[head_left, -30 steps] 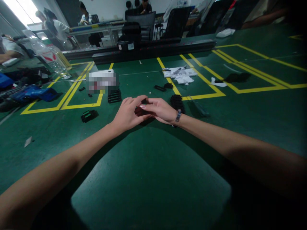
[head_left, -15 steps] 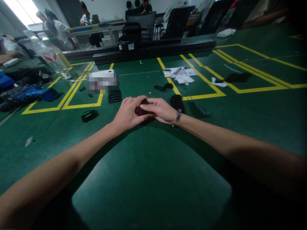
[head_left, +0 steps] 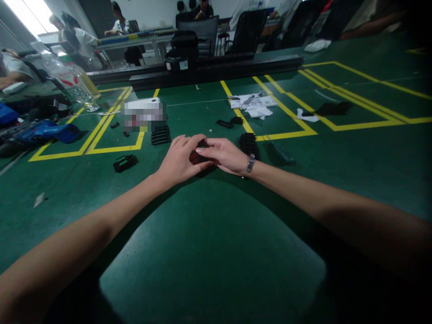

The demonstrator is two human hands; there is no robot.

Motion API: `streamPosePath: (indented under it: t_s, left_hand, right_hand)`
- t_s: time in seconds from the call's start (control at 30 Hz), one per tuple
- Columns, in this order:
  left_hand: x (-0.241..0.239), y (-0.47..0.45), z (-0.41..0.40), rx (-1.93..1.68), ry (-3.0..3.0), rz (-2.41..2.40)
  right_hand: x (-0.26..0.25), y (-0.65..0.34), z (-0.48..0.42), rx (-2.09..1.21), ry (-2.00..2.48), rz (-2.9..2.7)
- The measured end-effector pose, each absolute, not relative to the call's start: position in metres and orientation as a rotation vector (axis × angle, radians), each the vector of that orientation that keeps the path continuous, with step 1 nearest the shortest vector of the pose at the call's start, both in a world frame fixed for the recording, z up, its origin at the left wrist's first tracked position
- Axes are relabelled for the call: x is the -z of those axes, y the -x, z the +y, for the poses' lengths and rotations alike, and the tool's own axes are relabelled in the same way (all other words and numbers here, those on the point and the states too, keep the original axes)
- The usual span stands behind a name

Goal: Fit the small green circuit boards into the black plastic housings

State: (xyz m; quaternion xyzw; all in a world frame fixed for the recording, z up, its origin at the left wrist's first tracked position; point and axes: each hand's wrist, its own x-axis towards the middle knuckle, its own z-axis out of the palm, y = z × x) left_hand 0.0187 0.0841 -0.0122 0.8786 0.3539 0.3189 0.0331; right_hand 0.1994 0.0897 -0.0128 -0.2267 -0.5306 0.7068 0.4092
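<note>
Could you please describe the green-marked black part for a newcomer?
On the green table, look left of the left hand. The small black part lies just this side of a yellow line; green patches distinguish it from the ribbed black block beyond.

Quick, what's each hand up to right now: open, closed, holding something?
Left hand: fingers curled; whether it holds anything cannot be told.
Right hand: fingers curled toward the left; any grip is hidden too.
</note>
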Motion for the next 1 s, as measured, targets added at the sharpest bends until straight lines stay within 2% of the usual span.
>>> streamPosePath:
  t_s: [1.0]
  left_hand:
    - [0.0149,-0.0163,0.0847,-1.066,-2.766,0.946]
  right_hand:
    - [0.015,-0.2026,0.0894,-1.598,0.658,-1.576]
